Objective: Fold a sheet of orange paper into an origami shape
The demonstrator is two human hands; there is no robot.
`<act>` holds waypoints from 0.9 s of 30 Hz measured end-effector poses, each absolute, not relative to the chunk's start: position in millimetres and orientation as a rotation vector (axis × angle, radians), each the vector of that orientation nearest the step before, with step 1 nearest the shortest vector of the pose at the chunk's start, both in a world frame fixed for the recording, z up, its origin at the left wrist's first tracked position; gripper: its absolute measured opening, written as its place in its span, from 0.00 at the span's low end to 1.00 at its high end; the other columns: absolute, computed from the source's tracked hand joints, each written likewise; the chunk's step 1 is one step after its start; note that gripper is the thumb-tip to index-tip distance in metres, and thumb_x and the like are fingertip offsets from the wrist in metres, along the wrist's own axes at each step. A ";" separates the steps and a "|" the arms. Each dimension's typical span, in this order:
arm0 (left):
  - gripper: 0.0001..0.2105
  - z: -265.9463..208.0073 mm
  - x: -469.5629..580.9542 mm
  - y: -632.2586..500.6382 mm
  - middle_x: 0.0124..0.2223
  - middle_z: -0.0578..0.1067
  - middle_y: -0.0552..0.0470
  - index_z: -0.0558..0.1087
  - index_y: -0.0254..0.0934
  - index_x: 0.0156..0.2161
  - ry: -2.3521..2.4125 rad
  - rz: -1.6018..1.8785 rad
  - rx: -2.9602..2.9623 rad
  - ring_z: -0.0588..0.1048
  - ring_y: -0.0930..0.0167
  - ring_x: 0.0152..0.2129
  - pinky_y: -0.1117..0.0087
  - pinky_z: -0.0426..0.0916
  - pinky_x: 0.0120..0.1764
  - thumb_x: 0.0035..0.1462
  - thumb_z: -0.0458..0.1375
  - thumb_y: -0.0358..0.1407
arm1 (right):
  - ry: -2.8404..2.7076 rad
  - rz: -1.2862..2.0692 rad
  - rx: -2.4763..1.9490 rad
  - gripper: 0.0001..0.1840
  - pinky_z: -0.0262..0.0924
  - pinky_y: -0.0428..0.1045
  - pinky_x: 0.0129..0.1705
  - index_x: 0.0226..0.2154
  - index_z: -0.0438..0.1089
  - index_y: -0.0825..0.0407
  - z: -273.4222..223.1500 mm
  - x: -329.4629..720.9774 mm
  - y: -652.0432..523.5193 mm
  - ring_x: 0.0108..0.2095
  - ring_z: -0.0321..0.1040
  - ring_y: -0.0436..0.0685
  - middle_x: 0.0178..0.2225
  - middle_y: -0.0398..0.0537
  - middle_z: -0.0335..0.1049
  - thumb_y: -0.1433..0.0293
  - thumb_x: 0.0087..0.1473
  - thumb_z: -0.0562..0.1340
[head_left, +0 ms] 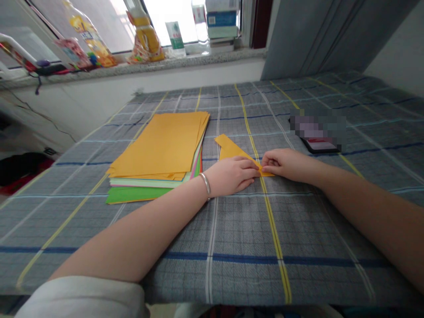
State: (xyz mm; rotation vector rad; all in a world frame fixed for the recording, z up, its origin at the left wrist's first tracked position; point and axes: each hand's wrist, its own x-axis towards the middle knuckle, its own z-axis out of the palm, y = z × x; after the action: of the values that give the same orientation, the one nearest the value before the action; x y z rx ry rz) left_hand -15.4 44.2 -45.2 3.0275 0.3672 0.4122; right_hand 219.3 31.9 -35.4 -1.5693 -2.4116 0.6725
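Observation:
A folded sheet of orange paper (232, 148), roughly triangular, lies on the checked cloth in front of me. My left hand (236, 176), with a silver bangle at the wrist, rests flat over its lower part, fingers stretched toward the right. At the paper's right corner my right hand (278, 164) has its fingers curled and pinches the edge. The two hands nearly meet there, and my left hand hides part of the fold. Left of them sits a stack of coloured paper (162, 143), orange on top, with white, pink and green sheets showing below.
A phone (319, 137), partly blurred out, lies at the right on the grey checked tablecloth (238, 225). Behind the table, the windowsill (185, 58) holds a yellow spray bottle (147, 37), a drink bottle (91, 37), a tube (175, 37) and stacked boxes (222, 22).

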 end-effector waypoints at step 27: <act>0.18 -38.8 -17.9 38.8 0.56 0.75 0.44 0.72 0.37 0.59 0.406 0.254 3.144 0.72 0.62 0.56 0.59 0.70 0.59 0.70 0.48 0.35 | -2.621 0.427 -1.017 0.07 0.62 0.50 0.38 0.33 0.76 0.47 -29.3 237.6 25.8 0.36 0.72 0.55 0.36 0.46 0.76 0.70 0.55 0.60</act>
State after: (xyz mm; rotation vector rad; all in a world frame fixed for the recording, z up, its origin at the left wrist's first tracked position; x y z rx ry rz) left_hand -17.9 38.8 -38.8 3.1442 0.4061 0.2540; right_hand 237.6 25.8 -29.3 -1.0174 -2.6208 0.4269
